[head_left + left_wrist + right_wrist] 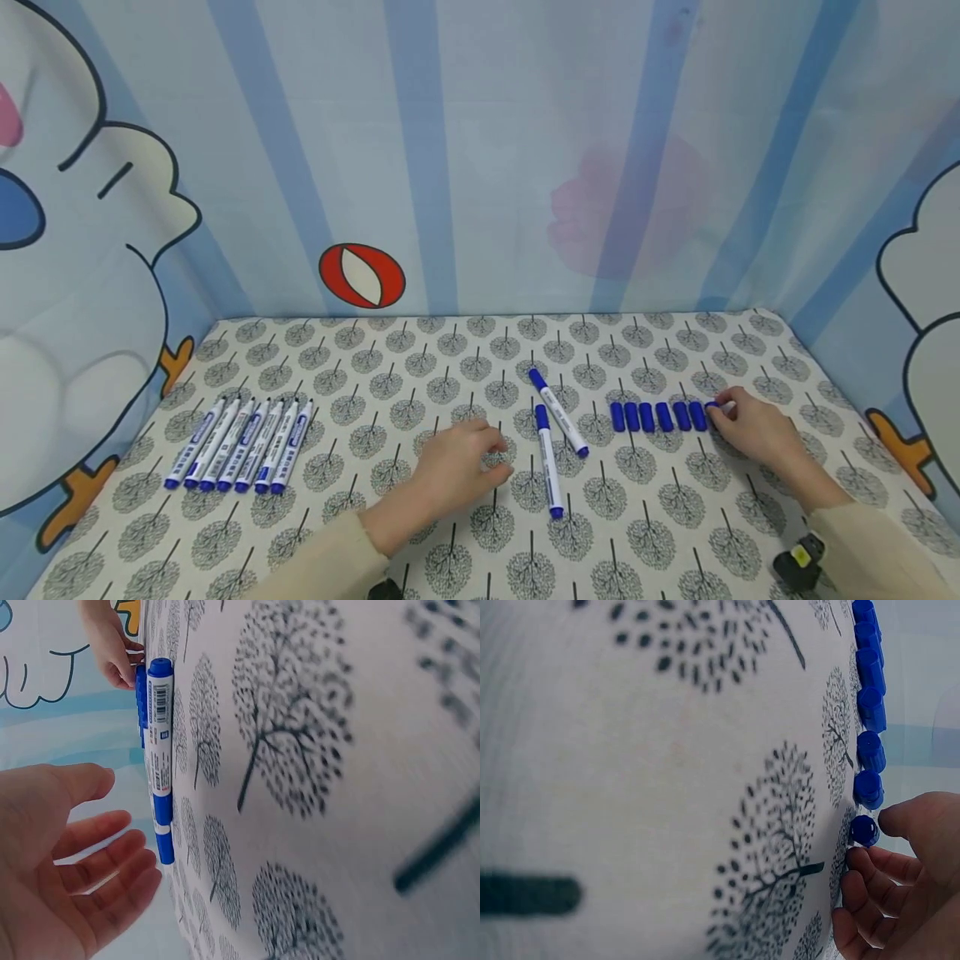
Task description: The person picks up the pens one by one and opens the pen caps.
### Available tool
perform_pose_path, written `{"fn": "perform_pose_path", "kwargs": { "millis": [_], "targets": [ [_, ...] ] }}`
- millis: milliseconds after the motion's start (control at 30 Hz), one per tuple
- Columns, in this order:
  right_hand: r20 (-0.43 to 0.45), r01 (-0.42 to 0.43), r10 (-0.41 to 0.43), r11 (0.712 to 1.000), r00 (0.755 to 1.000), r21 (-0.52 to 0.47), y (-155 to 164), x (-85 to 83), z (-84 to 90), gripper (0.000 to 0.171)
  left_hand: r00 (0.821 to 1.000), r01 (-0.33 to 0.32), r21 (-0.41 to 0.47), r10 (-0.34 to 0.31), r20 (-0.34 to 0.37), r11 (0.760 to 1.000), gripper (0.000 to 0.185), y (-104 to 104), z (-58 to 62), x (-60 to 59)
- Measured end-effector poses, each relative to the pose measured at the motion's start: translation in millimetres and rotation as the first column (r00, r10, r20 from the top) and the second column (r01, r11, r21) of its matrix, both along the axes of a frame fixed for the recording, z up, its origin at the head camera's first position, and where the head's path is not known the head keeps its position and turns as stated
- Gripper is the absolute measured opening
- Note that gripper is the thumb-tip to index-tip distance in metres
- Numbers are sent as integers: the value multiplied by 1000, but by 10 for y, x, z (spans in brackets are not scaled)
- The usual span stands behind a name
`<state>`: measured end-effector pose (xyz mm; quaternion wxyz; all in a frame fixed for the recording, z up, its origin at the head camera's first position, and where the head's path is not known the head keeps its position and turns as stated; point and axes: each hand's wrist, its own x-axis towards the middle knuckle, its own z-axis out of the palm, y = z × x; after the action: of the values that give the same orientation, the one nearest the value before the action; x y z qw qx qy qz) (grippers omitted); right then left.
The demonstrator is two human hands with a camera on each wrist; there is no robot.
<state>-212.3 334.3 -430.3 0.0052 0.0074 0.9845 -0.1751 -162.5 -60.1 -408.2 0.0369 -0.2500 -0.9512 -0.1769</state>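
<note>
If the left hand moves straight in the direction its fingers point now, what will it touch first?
Probably the nearer marker: the left hand has open fingers aimed toward it, with only bare tablecloth between. Depth is uncertain.

Tablecloth [465, 350]: cream with a repeating grey-black tree print. Markers [240, 444]: white barrels, blue printed bands, blue ends. Loose caps [656, 416]: solid blue. Backdrop [480, 150]: pale blue with darker blue stripes, a red-and-white ball motif [362, 276], orange cartoon feet. Sleeves [885, 550]: beige.

Right hand [911, 877] fingertips at last blue cap [864, 830] of row.
</note>
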Motion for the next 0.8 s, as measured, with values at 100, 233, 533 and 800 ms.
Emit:
{"fn": "perform_pose_path", "kwargs": {
  "millis": [100,233,533,800],
  "targets": [
    [-2,10,-10,1000,1000,-7,3,5,-4,37,999,-33,7,33,34,999,29,66,-1,-5],
    [-27,11,-12,1000,1000,-20,9,23,-2,37,995,-68,19,66,71,998,35,157,-14,-35],
    [-231,-15,4,999,973,-44,-40,18,40,31,989,-104,-46,108,98,994,52,359,-54,-92],
    [-418,-84,55,995,907,-50,-225,25,140,19,989,-126,-92,133,66,988,63,523,-134,-91]
  ]
}}
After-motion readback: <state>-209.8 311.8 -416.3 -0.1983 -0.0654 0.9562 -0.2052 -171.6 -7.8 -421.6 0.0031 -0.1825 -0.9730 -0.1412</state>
